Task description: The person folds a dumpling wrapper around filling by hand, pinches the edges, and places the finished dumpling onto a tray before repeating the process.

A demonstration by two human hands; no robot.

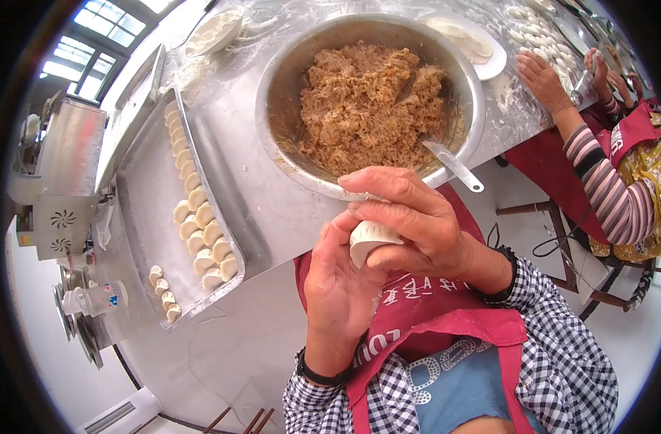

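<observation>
In front of the apron, both my hands meet around a pale folded dumpling with small pleat marks on its face. My right hand curls over it, thumb below and fingers above. My left hand presses its fingertips against the dumpling's left edge, palm turned inward. Just beyond my hands stands a large metal bowl of brown minced filling. A flat metal spatula leans on the bowl's near rim. Part of the dumpling is hidden by my fingers.
To the left, a metal tray holds rows of dumplings. A plate of round wrappers stands beyond the bowl, and a floury bowl at far left. A co-worker's hand rests near dough pieces at right.
</observation>
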